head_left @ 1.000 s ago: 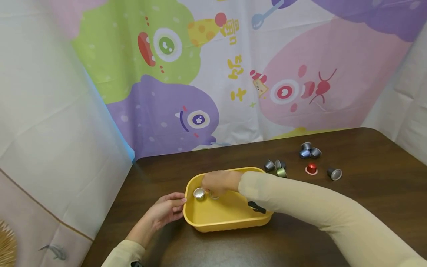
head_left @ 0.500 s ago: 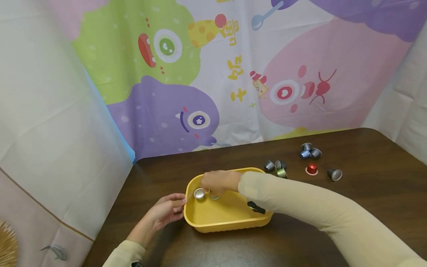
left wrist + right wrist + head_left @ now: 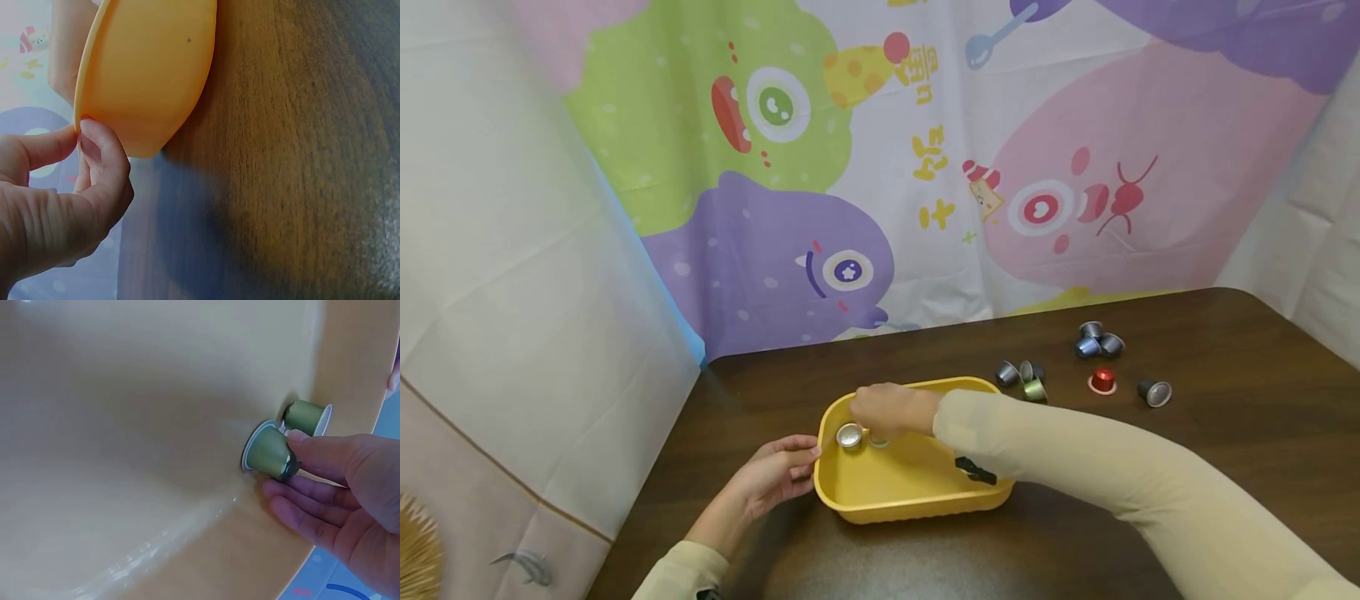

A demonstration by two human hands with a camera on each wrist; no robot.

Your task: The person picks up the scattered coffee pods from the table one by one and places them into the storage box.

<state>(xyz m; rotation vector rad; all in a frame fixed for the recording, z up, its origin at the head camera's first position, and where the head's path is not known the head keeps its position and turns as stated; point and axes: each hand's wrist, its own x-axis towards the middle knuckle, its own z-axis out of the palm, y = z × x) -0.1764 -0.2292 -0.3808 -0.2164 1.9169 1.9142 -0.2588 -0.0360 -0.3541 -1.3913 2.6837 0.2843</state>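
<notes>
A yellow tub (image 3: 917, 505) sits on the dark wooden table. My left hand (image 3: 775, 471) pinches its left rim between thumb and fingers, as the left wrist view shows from close by. Inside the tub, my right hand (image 3: 891, 410) holds a green coffee capsule (image 3: 269, 450) between thumb and fingertips, its wide rim facing away from the palm. Right beside it lies a second green capsule (image 3: 305, 417), whose silver lid faces up toward the head camera. From above, the right hand covers most of the held capsule.
Behind the tub's right end are two dark capsules (image 3: 1007, 373) and a green one (image 3: 1034, 389). Farther right stand a blue capsule (image 3: 1087, 347) with two grey ones, a red capsule (image 3: 1102, 381) and a black one (image 3: 1154, 392). A printed cloth (image 3: 947, 275) hangs behind the table.
My right hand has shifted very slightly left inside the tub, and less of the held capsule's rim shows below it. The left hand keeps its grip on the tub's rim.
</notes>
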